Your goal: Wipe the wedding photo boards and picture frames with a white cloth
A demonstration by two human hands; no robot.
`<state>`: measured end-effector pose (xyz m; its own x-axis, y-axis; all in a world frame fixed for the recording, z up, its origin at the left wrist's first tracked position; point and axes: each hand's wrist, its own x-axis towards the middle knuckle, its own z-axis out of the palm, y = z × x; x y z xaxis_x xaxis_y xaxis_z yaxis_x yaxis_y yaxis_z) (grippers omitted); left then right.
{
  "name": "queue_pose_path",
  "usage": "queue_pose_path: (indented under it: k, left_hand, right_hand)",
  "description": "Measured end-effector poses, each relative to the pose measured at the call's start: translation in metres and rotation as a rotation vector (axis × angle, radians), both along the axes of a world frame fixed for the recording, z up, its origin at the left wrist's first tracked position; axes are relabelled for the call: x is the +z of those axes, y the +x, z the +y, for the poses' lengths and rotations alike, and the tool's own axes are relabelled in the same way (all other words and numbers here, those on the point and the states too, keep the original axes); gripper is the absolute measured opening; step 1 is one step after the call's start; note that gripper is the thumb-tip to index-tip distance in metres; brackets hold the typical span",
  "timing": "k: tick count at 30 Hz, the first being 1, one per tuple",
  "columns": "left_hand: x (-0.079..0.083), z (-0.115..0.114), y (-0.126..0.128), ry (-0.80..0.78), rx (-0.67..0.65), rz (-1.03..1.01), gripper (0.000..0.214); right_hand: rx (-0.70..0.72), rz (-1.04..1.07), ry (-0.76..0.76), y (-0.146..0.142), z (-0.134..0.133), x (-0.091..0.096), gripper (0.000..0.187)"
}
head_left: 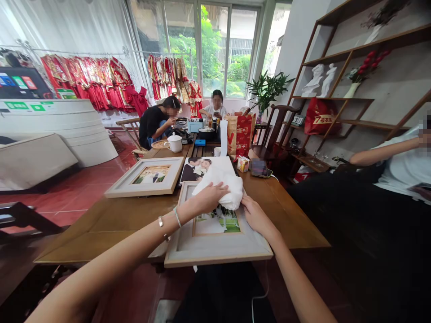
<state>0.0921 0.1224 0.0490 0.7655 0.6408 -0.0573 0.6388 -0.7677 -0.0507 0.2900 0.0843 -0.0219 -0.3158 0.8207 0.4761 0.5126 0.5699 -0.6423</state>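
Note:
A wooden picture frame (215,255) with a wide pale mat lies on the table in front of me. Its photo (230,224) shows green and white areas and is partly covered. My left hand (213,197) presses a bunched white cloth (232,186) onto the upper part of this frame, its fingers laid over the cloth. At the frame's right side, my right hand (257,216) grips the edge, close to the cloth. Just beyond lies a large photo print (191,171) of a couple, partly hidden by the cloth.
Another framed photo (144,177) lies at left on the wooden table (283,220). Farther back are a white lidded cup (174,143), a red paper bag (240,134), a small box (243,163) and a phone (261,168). Two people sit at the far end; another person is at right.

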Motion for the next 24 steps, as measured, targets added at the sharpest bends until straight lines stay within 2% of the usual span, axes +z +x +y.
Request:
queue_pose_path:
  k: [6, 9, 13, 16, 19, 22, 24]
  left_hand:
    - [0.003, -0.058, -0.006, -0.093, 0.142, -0.007, 0.063]
    - [0.004, -0.085, 0.0, -0.147, 0.144, -0.058, 0.063]
    - [-0.001, -0.121, 0.015, -0.115, 0.118, -0.104, 0.067]
    - [-0.006, -0.147, 0.023, -0.077, 0.078, -0.085, 0.072]
    - [-0.005, -0.171, 0.017, -0.07, 0.087, -0.016, 0.071]
    - [0.0, -0.182, -0.001, -0.044, 0.191, 0.061, 0.068]
    - [0.003, -0.178, -0.014, -0.002, 0.299, 0.093, 0.066]
  right_hand:
    - [-0.07, 0.089, -0.086, 0.004, 0.009, -0.014, 0.043]
    - [-0.087, 0.159, -0.178, 0.006, 0.013, -0.018, 0.043]
    - [-0.088, 0.187, -0.227, 0.008, 0.014, -0.016, 0.046]
    - [-0.081, 0.107, -0.191, 0.008, 0.01, -0.011, 0.041]
    - [-0.078, -0.005, -0.094, 0.005, 0.004, -0.007, 0.038]
    - [-0.087, -0.091, -0.037, 0.002, -0.001, -0.004, 0.04]
    - [-0.085, -0.123, -0.036, 0.001, -0.003, -0.003, 0.042]
